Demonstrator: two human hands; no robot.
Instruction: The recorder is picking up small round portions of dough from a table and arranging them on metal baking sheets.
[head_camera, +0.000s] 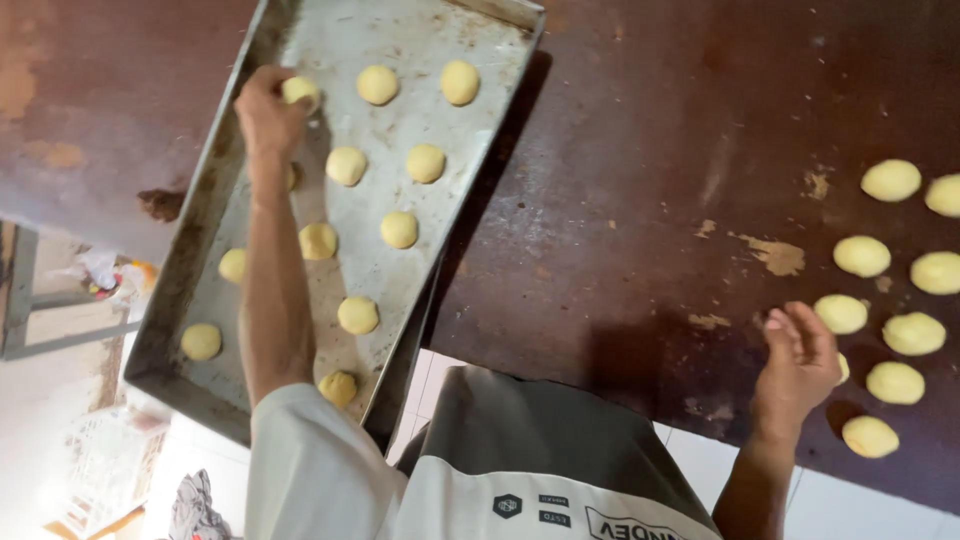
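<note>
A: What's nearest?

B: The right hand (797, 362), low over the dark tabletop (620, 230). Its grip is loosely open, fingers curled. It sits just beside a group of pale dough balls (895, 382) lying loose on the tabletop. One ball seems partly hidden under the fingers; I cannot tell whether the hand has hold of it or only touches it.

A: And the other hand?

B: The left hand (268, 110) reaches further out, forearm stretched along a metal tray (330, 40). The tray sits tilted on the tabletop, its near corner hanging past the edge.

A: Is that hand holding anything?

B: Yes, its grip is closed round one ball (299, 90), fingertips pinching it at the tray's far left corner, at or just above the metal.

A: What else lies in the tray?

B: Other balls, spaced in rough rows, none touching. At the far end, two more sit in line with the held one.
</note>
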